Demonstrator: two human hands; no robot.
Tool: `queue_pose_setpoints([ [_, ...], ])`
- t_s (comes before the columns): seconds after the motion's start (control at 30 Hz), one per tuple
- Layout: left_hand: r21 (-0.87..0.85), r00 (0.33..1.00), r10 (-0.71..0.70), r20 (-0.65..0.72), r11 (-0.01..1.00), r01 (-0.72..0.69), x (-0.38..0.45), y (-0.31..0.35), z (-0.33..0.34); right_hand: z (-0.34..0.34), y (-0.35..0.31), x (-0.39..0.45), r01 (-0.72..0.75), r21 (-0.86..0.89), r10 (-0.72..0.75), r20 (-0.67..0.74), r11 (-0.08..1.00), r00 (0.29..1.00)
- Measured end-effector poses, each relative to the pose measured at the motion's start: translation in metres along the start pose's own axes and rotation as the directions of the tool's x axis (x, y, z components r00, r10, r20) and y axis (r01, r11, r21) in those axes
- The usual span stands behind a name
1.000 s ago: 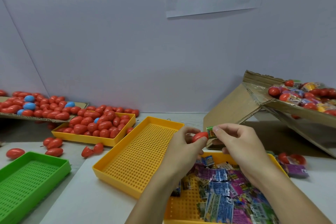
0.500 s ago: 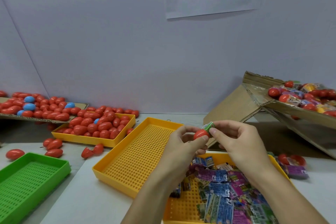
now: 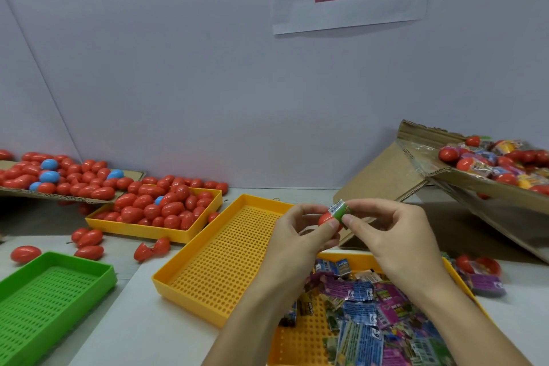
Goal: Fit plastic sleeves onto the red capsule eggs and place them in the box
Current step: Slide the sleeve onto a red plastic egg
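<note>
Your left hand (image 3: 292, 239) pinches small red plastic capsule egg (image 3: 326, 219); right hand (image 3: 386, 232) pinches green printed plastic sleeve (image 3: 339, 211) on its end; keep sleeve square; push evenly.

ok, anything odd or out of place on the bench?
Yes. Loose red eggs lie on the table outside the heaped yellow tray; one looks split open. A few blue eggs sit among the red. The cardboard box sits tilted.

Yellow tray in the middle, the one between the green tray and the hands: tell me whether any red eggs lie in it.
No, the middle yellow tray shows only its bare perforated floor.
</note>
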State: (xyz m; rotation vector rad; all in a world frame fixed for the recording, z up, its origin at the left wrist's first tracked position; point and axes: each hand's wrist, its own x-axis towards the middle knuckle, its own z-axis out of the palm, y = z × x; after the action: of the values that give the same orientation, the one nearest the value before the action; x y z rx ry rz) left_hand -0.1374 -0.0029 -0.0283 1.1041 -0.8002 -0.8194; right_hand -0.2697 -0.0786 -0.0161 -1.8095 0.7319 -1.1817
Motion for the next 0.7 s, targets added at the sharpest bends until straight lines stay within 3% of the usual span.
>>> queue_pose_setpoints([
  [0.37, 0.198, 0.994, 0.092, -0.058, 0.977, -0.079, 0.0013, 0.001, -0.0024, -0.0024, -0.002, 0.0003, -0.045, 0.066, 0.04, 0.065, 0.997, 0.997],
  [0.53, 0.313, 0.991, 0.133, -0.018, 0.942, -0.121, -0.0014, 0.0031, -0.0011, -0.0003, -0.0004, 0.0015, -0.046, 0.049, 0.044, 0.033, 0.998, 0.998],
  [0.7, 0.398, 0.985, 0.169, 0.033, 0.902, -0.168, -0.0037, 0.0038, 0.0024, -0.0005, 0.0059, 0.0027, -0.137, 0.129, 0.136, 0.018, 0.982, 0.991],
])
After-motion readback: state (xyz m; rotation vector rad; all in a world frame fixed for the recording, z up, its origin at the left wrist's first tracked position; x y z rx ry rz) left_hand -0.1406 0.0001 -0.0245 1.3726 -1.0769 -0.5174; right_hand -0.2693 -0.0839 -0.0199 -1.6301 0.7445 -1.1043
